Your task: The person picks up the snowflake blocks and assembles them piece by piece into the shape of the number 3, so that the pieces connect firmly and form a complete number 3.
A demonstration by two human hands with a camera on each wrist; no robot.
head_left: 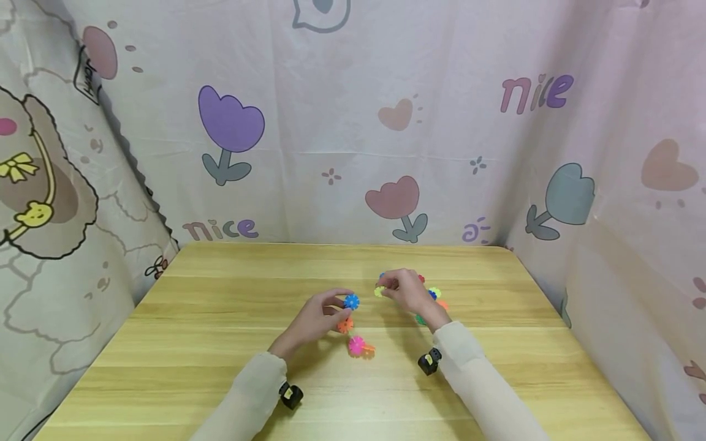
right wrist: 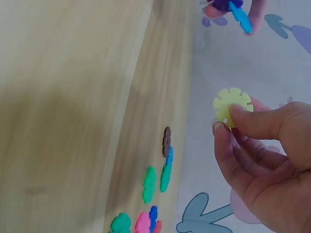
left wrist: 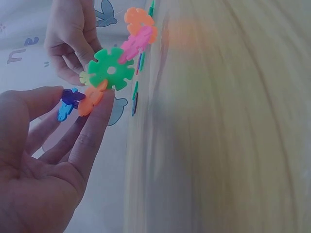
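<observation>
My left hand (head_left: pixel 320 315) pinches a chain of interlocked plastic snowflake discs between thumb and fingers. In the left wrist view the chain has a blue disc (left wrist: pixel 64 112), a purple one (left wrist: pixel 73 97), an orange one (left wrist: pixel 91 98), a green one (left wrist: pixel 111 69), then a pink disc (left wrist: pixel 136 44) and another orange disc (left wrist: pixel 138 18) at the far end. A pale yellow snowflake disc (right wrist: pixel 232 104) is pinched between the thumb and fingers of my right hand (right wrist: pixel 265 155). The two hands are apart, with the yellow disc separate from the chain.
Loose snowflake discs lie on the wooden table (head_left: pixel 220 380) under and beside the right hand, among them a green disc (right wrist: pixel 149 184), a brown disc (right wrist: pixel 166 141) and a pink disc (right wrist: pixel 143 223). A printed curtain (head_left: pixel 331 122) hangs behind the table and at both sides.
</observation>
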